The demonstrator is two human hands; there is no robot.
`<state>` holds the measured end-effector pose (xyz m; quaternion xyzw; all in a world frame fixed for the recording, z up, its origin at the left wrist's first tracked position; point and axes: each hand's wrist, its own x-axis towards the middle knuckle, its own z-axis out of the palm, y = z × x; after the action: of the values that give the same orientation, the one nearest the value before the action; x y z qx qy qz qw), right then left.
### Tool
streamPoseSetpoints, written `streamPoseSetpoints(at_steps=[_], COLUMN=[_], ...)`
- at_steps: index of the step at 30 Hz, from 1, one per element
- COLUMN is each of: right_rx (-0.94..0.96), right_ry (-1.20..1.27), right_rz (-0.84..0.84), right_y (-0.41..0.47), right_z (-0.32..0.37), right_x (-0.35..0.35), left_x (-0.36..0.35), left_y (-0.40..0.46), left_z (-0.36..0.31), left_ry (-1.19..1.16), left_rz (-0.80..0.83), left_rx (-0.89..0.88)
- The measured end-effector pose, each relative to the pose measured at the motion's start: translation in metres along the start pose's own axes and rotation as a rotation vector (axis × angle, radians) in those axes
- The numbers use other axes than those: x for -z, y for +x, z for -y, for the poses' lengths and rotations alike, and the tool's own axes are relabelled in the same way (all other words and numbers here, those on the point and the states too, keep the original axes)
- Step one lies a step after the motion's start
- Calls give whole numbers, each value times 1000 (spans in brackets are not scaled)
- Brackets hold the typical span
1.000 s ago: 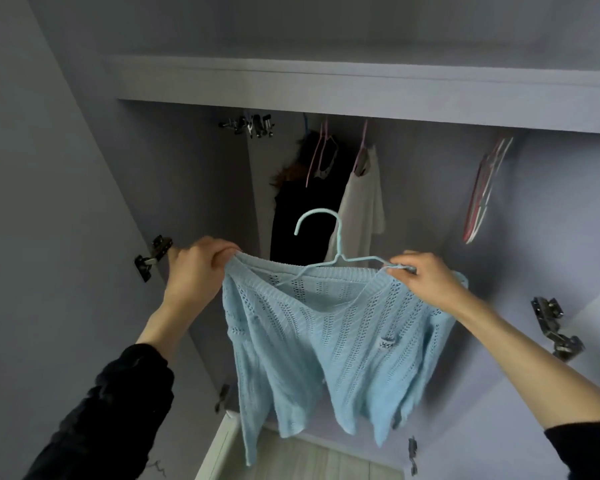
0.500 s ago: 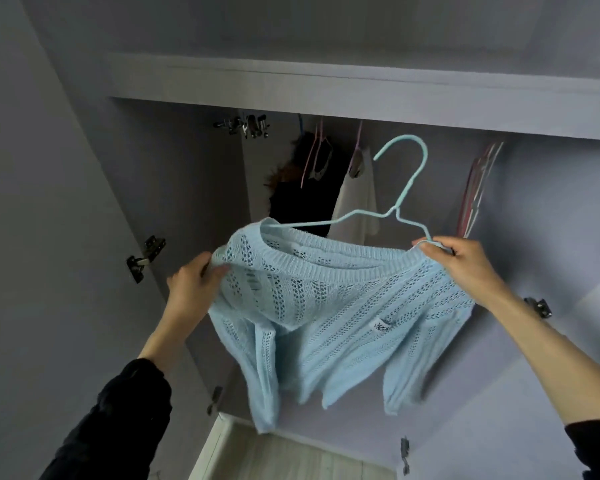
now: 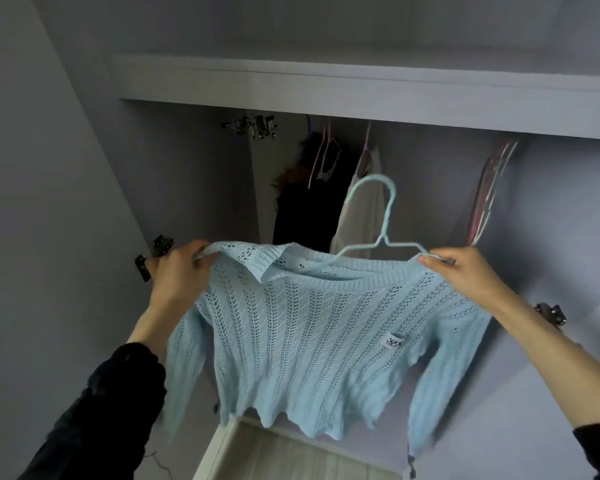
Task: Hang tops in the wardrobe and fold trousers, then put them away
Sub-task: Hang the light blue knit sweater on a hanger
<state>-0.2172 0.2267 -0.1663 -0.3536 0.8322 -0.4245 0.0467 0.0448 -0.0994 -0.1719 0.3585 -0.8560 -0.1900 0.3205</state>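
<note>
The left hand (image 3: 181,271) grips the left shoulder of a light blue open-knit sweater (image 3: 309,341), its fingers curled in the fabric. The right hand (image 3: 465,275) pinches the right shoulder together with the end of a light blue wire hanger (image 3: 381,237). The sweater hangs spread between both hands, in front of the open grey wardrobe (image 3: 326,84). Behind it, a black garment (image 3: 302,213) and a white garment (image 3: 361,209) hang inside, with a bunch of pink hangers (image 3: 489,195) at the right.
</note>
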Motion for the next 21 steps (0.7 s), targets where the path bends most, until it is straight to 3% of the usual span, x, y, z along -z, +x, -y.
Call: streamPoseSetpoints(at_steps=[4, 11, 18, 21], right_rx=[-10, 79, 90, 65], right_ry=[79, 44, 97, 77], right_rz=[-95, -85, -36, -17], right_y=[3, 9, 9, 9], right_z=[4, 9, 27, 32], right_x=[-3, -10, -24, -22], left_x=[-5, -12, -24, -27], left_y=[-8, -13, -24, -26], left_z=[8, 0, -27, -35], left_ry=[36, -34, 70, 56], left_rz=[117, 115, 166, 114], left_rx=[-12, -115, -451, -526])
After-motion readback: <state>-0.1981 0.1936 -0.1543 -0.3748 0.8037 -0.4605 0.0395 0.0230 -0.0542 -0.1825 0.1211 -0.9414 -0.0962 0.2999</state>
